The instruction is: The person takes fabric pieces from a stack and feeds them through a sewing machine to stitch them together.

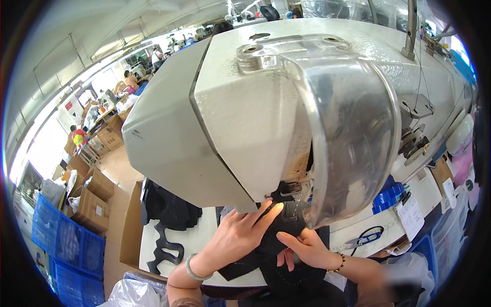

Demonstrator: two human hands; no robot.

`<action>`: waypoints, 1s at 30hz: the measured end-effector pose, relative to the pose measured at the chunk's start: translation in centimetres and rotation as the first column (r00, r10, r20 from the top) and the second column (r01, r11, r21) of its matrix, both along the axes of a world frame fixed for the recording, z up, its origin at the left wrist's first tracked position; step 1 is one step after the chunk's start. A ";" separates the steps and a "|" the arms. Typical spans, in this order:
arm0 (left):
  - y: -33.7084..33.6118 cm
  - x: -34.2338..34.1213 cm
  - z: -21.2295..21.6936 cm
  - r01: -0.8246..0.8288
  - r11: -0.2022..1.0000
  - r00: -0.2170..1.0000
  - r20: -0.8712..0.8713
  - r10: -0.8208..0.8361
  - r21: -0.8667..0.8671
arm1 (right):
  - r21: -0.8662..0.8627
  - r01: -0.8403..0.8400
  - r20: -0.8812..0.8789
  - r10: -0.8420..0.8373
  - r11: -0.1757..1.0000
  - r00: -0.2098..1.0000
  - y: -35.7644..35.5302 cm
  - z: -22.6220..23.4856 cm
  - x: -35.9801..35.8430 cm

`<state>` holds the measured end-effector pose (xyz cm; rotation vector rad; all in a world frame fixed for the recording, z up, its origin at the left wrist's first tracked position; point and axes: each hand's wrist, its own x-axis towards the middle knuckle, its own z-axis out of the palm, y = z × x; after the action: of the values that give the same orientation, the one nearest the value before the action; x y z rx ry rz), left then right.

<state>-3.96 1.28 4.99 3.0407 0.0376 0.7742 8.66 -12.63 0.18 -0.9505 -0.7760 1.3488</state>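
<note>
A large pale sewing machine (245, 117) fills the middle, with a clear plastic guard (353, 133) on its front. Below its needle area lies a black fabric piece (279, 230) with light stitch lines. My left hand (238, 230) rests on the fabric, its fingers stretched toward the needle area; part of them is hidden under the machine head. On the right, my right hand (307, 249) has thumb and curled fingers round a fold of the black fabric. More black fabric hangs toward my lap.
Stacked black cut pieces (171, 204) and a wavy black piece (166, 250) lie left on the white table (199, 235). To the right are blue-handled scissors (368, 236), a blue container (388, 194) and a paper sheet (410, 215). Blue crates (69, 230) and cardboard boxes (94, 204) stand at far left.
</note>
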 end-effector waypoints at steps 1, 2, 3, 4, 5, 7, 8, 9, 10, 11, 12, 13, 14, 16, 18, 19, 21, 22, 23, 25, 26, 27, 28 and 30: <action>-0.2 0.0 0.0 -0.001 1.000 1.000 0.001 0.001 -0.003 | -0.025 0.025 -0.027 -0.026 0.999 0.999 -0.1 0.1 -0.1; -0.5 0.1 0.0 -0.014 1.000 1.000 0.015 0.014 -0.009 | -0.028 0.024 -0.026 -0.025 0.999 0.999 -0.1 0.0 -0.1; -0.7 0.2 -0.1 -0.026 1.000 0.999 0.030 0.027 -0.016 | -0.032 0.017 -0.008 -0.017 0.999 1.000 -0.2 0.0 0.1; -0.9 0.3 -0.2 -0.026 0.999 0.999 0.031 0.027 -0.019 | -0.036 0.010 0.010 -0.010 0.999 1.000 -0.3 0.0 0.1; -1.2 0.4 -0.3 -0.042 0.999 0.998 0.050 0.042 0.015 | -0.039 0.010 0.011 -0.010 0.999 1.000 -0.4 0.1 0.1; -1.7 0.8 -0.3 -0.058 0.997 0.996 0.066 0.055 0.048 | -0.048 0.112 0.071 -0.108 0.993 0.992 -0.6 0.3 0.2; -2.2 1.0 -0.2 -0.099 0.992 0.991 0.098 0.091 0.083 | -0.051 0.114 0.068 -0.110 0.992 0.992 -0.6 0.3 0.3; -2.8 1.2 -0.1 -0.140 0.983 0.984 0.129 0.125 0.118 | -0.052 0.165 0.090 -0.160 0.985 0.983 -0.8 0.2 0.2; -3.3 1.5 -0.3 -0.178 0.972 0.976 0.153 0.155 0.155 | -0.053 0.217 0.112 -0.210 0.975 0.971 -0.9 0.2 0.1; -4.0 1.8 -0.4 -0.172 0.973 0.978 0.147 0.150 0.153 | -0.057 0.221 0.107 -0.214 0.974 0.971 -1.0 0.2 0.1; -4.8 1.9 -0.3 -0.282 0.943 0.955 0.144 0.259 0.179 | -0.064 0.272 0.164 -0.258 0.960 0.952 -1.0 0.1 0.2; -5.4 2.1 -0.4 -0.386 0.900 0.921 0.143 0.363 0.204 | -0.068 0.322 0.222 -0.300 0.944 0.928 -1.0 0.1 0.3; -5.4 2.3 -0.7 -0.393 0.884 0.917 0.182 0.356 0.253 | -0.075 0.335 0.245 -0.308 0.939 0.919 -1.3 0.6 0.3; -5.6 2.9 -0.9 -0.400 0.873 0.914 0.192 0.357 0.279 | -0.018 0.390 0.268 -0.371 0.921 0.889 -0.9 0.0 0.5; -5.9 3.2 -0.8 -0.416 0.850 0.907 0.207 0.365 0.323 | 0.045 0.416 0.304 -0.409 0.908 0.860 -1.0 -0.3 1.0; -6.1 3.3 -0.9 -0.413 0.853 0.909 0.206 0.363 0.320 | 0.042 0.419 0.305 -0.412 0.907 0.859 -0.7 -0.8 1.2; -6.9 3.8 -1.2 -0.505 0.788 0.863 0.192 0.467 0.352 | 0.169 0.480 0.152 -0.504 0.861 0.850 0.0 -1.8 1.5; -7.3 4.1 -1.2 -0.520 0.739 0.849 0.167 0.501 0.429 | 0.184 0.457 0.084 -0.477 0.870 0.875 -0.1 -1.2 1.9; -7.5 4.4 -1.1 -0.515 0.713 0.847 0.159 0.507 0.475 | 0.127 0.410 0.095 -0.423 0.903 0.901 -0.5 -1.2 2.6; -7.5 4.4 -0.8 -0.486 0.739 0.863 0.122 0.491 0.467 | 0.116 0.365 0.096 -0.376 0.924 0.922 -0.3 -0.7 3.9; -7.4 4.1 -0.7 -0.490 0.736 0.860 0.117 0.498 0.467 | 0.112 0.358 0.093 -0.369 0.927 0.925 -0.2 -0.5 4.4; -7.2 3.6 -0.3 -0.438 0.822 0.896 0.099 0.433 0.365 | 0.162 0.346 0.207 -0.374 0.924 0.904 -0.1 -0.2 4.9; -6.7 3.2 0.0 -0.377 0.890 0.926 0.090 0.366 0.257 | 0.211 0.326 0.317 -0.380 0.922 0.869 0.0 0.1 5.4; -5.0 2.2 0.7 -0.267 0.961 0.962 0.083 0.261 0.074 | 0.208 0.300 0.438 -0.363 0.931 0.822 0.0 -0.6 6.5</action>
<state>-1.75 -3.75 5.71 3.1234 0.4305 0.9221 15.13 -12.67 -0.45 -1.2653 -0.9960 0.7528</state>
